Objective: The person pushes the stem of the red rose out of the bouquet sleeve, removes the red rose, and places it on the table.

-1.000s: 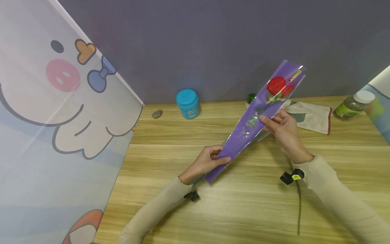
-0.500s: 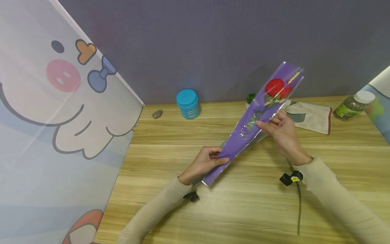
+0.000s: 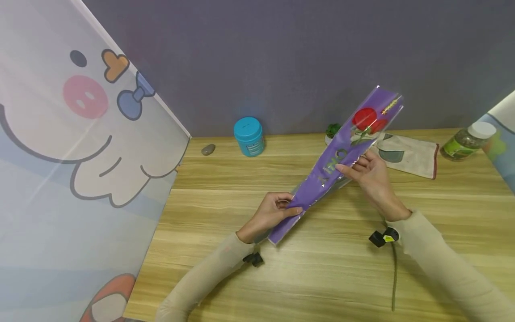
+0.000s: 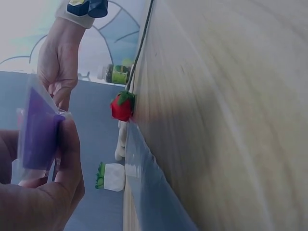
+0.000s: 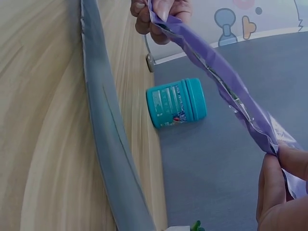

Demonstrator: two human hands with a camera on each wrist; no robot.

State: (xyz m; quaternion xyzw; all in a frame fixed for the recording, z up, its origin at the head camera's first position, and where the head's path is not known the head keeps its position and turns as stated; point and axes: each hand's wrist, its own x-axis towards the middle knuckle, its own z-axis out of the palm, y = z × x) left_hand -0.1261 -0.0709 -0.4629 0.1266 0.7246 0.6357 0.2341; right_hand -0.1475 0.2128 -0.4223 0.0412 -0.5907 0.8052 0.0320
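Observation:
A long purple flower sleeve [image 3: 307, 190] with a clear front and metallic letters slants up to the right above the table. Inside its wide top a red rose [image 3: 365, 118] shows through the film, and a dark stem [image 5: 219, 74] runs along the folded sleeve in the right wrist view. My left hand [image 3: 273, 212] pinches the narrow lower end, thumb on the front. Farther up, my right hand [image 3: 374, 176] pinches the right edge. Below, a grey sleeve [image 5: 113, 115] lies on the table, near another red rose [image 4: 122, 107] whose thin stem [image 3: 394, 277] extends toward the front.
Along the back of the wooden table [image 3: 225, 188] stand a blue tub [image 3: 248, 136], a small potted plant [image 3: 332, 131] and a white-lidded jar [image 3: 466, 141]. A stone [image 3: 208, 149] sits at the back left, a pale glove [image 3: 410, 154] at the back right. A grey wall [image 3: 257, 67] rises behind.
The sleeve has dropped slightly at its top. My right hand has shifted a little down and left with it; my left hand stays nearly where it was, keeping its pinch.

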